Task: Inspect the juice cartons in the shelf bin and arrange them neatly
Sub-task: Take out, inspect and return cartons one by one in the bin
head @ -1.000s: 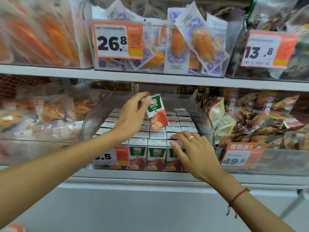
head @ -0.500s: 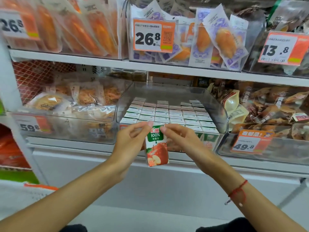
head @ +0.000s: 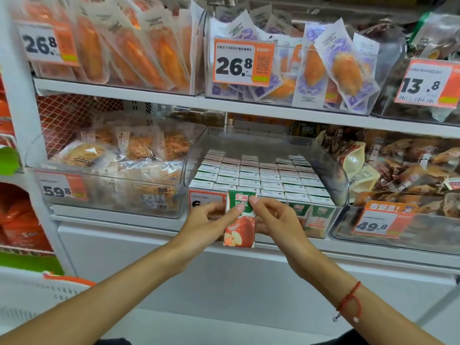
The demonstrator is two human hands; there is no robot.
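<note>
Both hands, left hand (head: 209, 220) and right hand (head: 276, 220), are pinching one carton (head: 240, 227) outside the bin (head: 341, 185), inspecting it; returning it is remaining, the others looking already tidy.

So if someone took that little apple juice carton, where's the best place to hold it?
Probably by the narrow side walls of the juice carton, coming from the front. It stands upright, a flat-sided box, and the left hand and right hand already pinch its top corners, leaving the lower half free.
</note>
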